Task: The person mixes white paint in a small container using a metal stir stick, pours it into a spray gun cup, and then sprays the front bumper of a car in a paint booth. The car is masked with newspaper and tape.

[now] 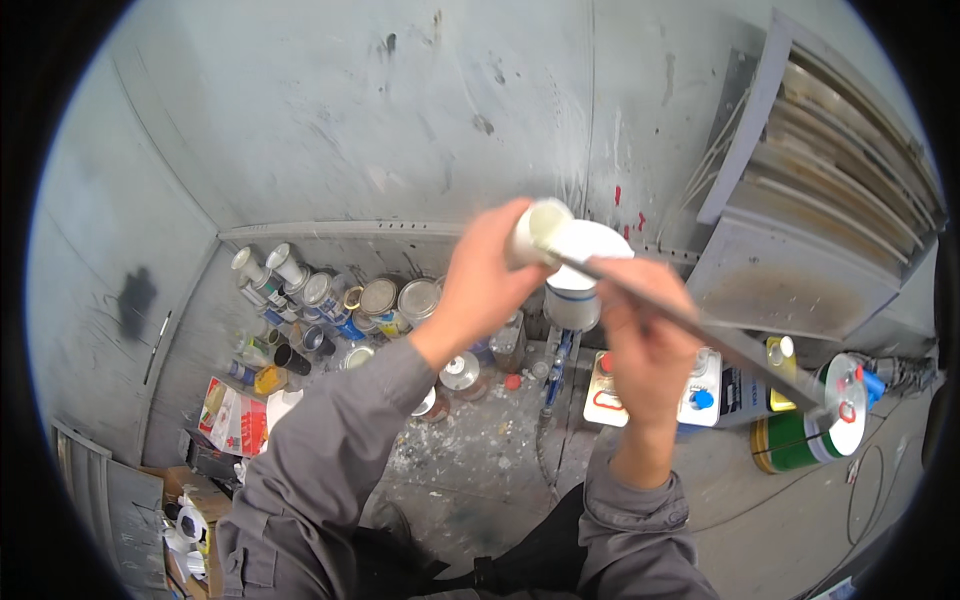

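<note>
1. The left hand [487, 262] wraps its fingers around a smooth white cup [540, 232], round-mouthed and tipped to the right, with pale material coating its inner wall.
2. The right hand [645, 325] has its fingers closed on a long, flat, straight-edged grey stick [740, 350]; motion blur softens both. One end meets the cup's mouth, and the other slants down to the right.
3. Just right of the cup sits a white round piece [592, 240], whose exact form I cannot tell. Beneath it a pale, blue-banded container [573, 306] tops a blue and silver spray gun [558, 372].
4. At left crowd metal cans [379, 296] with round, paint-crusted rims, near a red-and-white box [235, 415].
5. At right stand boxy tins [605, 390] with red and blue caps, and a green drum [795, 440] with a white top.
6. The sheet-metal wall [400, 130] is smooth, grey and smudged; the louvred panel [845, 150] has curved-looking, brown-stained slats.
7. The wall's lower edge runs behind the cans and gun. Open space surrounds the forearms above the paint-spattered floor [455, 455]; nearest the right hand's side are the tins, while the stick's far end overlaps the drum in view.
</note>
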Motion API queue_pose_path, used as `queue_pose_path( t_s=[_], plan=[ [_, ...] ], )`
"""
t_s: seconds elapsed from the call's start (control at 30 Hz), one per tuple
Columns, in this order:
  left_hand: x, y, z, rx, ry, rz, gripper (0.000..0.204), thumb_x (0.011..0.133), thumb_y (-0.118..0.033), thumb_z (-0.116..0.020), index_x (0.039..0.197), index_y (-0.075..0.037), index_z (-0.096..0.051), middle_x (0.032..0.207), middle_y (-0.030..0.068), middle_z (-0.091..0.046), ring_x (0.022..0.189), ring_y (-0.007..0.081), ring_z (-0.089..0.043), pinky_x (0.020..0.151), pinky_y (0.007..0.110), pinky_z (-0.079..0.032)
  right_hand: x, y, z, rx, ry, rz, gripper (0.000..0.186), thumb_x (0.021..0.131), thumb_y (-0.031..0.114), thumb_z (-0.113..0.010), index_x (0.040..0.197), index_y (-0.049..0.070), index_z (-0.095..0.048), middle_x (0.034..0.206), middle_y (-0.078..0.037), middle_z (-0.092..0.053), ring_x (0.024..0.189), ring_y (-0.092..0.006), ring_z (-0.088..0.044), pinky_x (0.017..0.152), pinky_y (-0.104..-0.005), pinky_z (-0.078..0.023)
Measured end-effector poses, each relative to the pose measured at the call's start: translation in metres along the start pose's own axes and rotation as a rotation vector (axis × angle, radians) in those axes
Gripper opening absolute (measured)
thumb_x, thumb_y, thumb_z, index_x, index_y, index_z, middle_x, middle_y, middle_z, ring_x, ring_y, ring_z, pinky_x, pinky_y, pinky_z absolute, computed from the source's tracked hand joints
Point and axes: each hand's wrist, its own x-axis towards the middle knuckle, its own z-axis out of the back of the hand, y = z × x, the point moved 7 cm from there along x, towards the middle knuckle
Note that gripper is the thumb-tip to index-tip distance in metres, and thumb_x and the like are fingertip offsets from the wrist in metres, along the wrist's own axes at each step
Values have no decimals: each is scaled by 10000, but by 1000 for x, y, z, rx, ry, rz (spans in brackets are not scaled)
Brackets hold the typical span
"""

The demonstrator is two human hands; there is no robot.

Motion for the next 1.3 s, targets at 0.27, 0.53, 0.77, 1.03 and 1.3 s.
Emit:
queue_pose_path(
  t_s=[0.27, 0.53, 0.77, 1.03, 1.3],
  plan=[
    [-142, 106, 34, -637, 60, 610, 687, 900, -61, -832, 1516, -35, -527, 1436, 111, -630, 1313, 206, -612, 1110, 364, -507, -58, 47, -108, -160, 499, 107, 386, 837, 82, -760, 1212, 174, -753, 1013, -32, -715, 838, -288, -714, 710, -406, -555],
    [-238, 118, 86, -532, 121, 726, 676, 908, -94, -866, 1488, -58, -521, 1373, 62, -654, 1259, 176, -634, 1087, 364, -518, -13, -35, 18, -448, -124, -354, 226, 964, 149, -733, 1134, 6, -771, 939, -146, -778, 748, -265, -725, 754, -366, -575],
    [-263, 139, 80, -558, 152, 736, 765, 845, -97, -931, 1488, -44, -521, 1339, 58, -679, 1199, 156, -656, 1035, 329, -539, 9, -130, 6, -810, 144, -604, 445, 930, 355, -745, 1195, -1, -767, 896, -179, -782, 845, -344, -767, 806, -435, -581],
    [-274, 148, 79, -698, 154, 781, 769, 836, -94, -937, 1483, -44, -524, 1340, 52, -673, 1201, 148, -648, 1023, 325, -553, 27, -154, 14, -638, -39, -583, 296, 892, 217, -684, 1031, -16, -803, 879, -241, -783, 836, -376, -782, 818, -449, -597],
    [-264, 139, 79, -625, 247, 682, 748, 852, -61, -914, 1488, -42, -520, 1351, 51, -663, 1211, 145, -643, 1036, 335, -561, 31, -131, 20, -693, -21, -615, 374, 939, 259, -719, 1195, -12, -747, 918, -183, -770, 841, -285, -746, 794, -412, -573]
  ],
)
